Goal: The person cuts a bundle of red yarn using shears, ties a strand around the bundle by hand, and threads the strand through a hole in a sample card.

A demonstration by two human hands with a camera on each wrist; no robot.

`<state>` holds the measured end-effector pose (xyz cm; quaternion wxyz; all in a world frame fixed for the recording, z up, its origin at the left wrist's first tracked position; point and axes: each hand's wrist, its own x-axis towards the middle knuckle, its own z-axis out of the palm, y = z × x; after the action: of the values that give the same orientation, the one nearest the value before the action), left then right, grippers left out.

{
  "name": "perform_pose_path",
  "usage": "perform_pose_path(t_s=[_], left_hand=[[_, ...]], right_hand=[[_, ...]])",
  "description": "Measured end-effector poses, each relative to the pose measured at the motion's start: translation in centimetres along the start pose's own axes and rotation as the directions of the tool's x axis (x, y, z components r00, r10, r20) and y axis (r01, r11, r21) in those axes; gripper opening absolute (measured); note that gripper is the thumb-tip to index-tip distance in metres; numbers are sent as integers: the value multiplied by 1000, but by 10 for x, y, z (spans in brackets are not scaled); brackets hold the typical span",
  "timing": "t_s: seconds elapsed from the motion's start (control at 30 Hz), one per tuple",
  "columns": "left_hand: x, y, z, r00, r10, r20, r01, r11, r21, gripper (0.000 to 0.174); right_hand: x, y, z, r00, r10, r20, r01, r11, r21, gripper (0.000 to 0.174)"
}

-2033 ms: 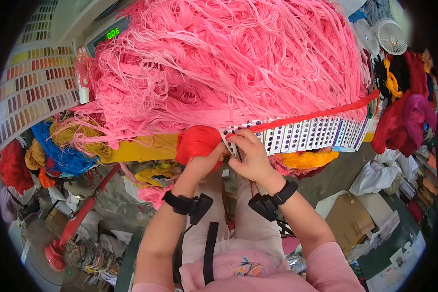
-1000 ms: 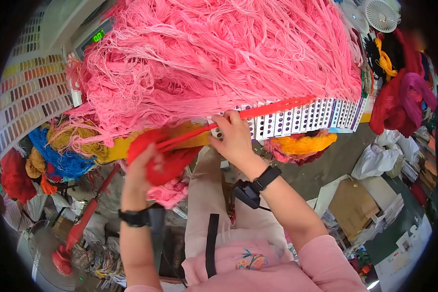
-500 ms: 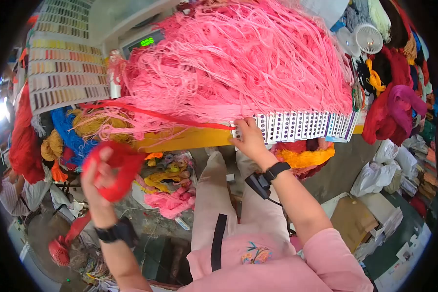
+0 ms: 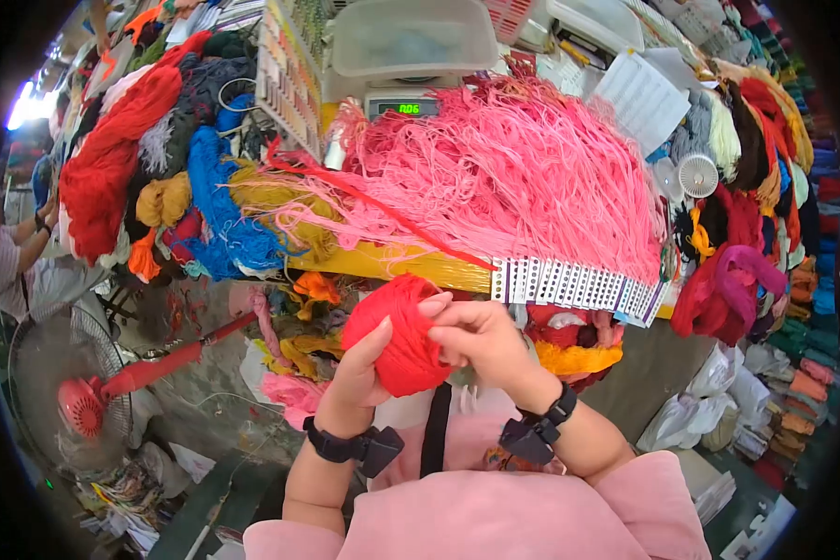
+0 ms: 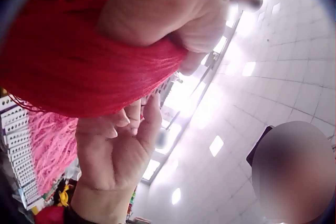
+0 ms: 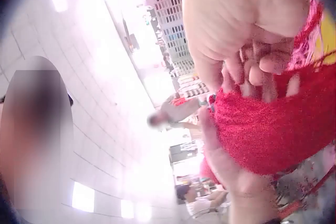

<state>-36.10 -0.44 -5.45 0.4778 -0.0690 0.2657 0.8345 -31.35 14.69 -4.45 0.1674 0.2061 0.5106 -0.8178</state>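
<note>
A bundle of red yarn (image 4: 397, 336) is held in front of the body, at the near edge of the table. My left hand (image 4: 357, 364) grips it from the left, thumb across its face. On its right side, my right hand (image 4: 485, 341) has its fingers curled in at the edge of the yarn. In the right wrist view the right fingers (image 6: 247, 71) press against the red strands. A flat red strip of yarn (image 4: 383, 210) lies slantwise over a large heap of pink yarn (image 4: 523, 177), its lower end by a row of white punched cards (image 4: 569, 287).
Behind the heap stand a scale (image 4: 406, 107) with a green display and a clear plastic tub (image 4: 415, 42). Hanks of blue yarn (image 4: 219, 215) and other colours hang at the left. A red floor fan (image 4: 82, 406) stands at lower left; white bags (image 4: 695, 397) lie at right.
My left hand swung out left with the red bundle, then came back to the middle. The right hand left the punched cards and joined it there. The red strip now lies across the heap.
</note>
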Motion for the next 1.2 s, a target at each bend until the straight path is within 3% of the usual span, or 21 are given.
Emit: perform_pose_path(t_s=[0.07,0.13,0.2,0.27,0.3,0.4,0.53,0.6,0.7,1.03,1.1,1.2], left_hand=[[-6,7,12,999,0,53,8,989,-145,48],[-10,5,15,993,-11,118,28,990,-140,46],[-11,-1,16,982,-31,188,57,990,-131,45],[-10,-9,14,993,-84,85,75,992,102,43],[-9,-7,17,987,-117,111,126,989,-73,39],[-11,-1,28,987,-122,106,143,966,-214,34],[-14,-4,38,988,-104,111,126,968,-215,27],[-14,-4,43,993,-69,92,70,998,1,23],[-16,-7,44,999,-36,24,36,999,-17,21],[-25,-4,40,999,19,-41,-22,997,-78,18],[-24,-6,33,997,-60,55,68,984,-166,17],[-26,-11,29,998,-64,-10,61,983,-173,17]], right_hand=[[-9,-5,1,1000,-28,-10,28,998,51,9],[-22,-12,6,997,2,-73,10,987,161,9],[-31,-17,11,997,-4,-83,10,997,81,10],[-37,-18,16,997,-46,-57,53,991,119,11],[-40,-18,14,997,-64,-41,69,987,144,10],[-50,-31,18,995,-20,-101,41,977,209,10],[-56,-34,25,992,-49,-115,54,998,34,10],[-58,-32,27,987,-78,-139,68,994,-80,11],[-60,-32,27,987,-125,-102,113,987,-116,12],[-60,-35,38,989,-50,-137,44,998,-49,9],[-58,-31,36,989,-71,-129,61,995,-73,7],[-59,-29,34,990,-73,-119,75,997,12,6]])
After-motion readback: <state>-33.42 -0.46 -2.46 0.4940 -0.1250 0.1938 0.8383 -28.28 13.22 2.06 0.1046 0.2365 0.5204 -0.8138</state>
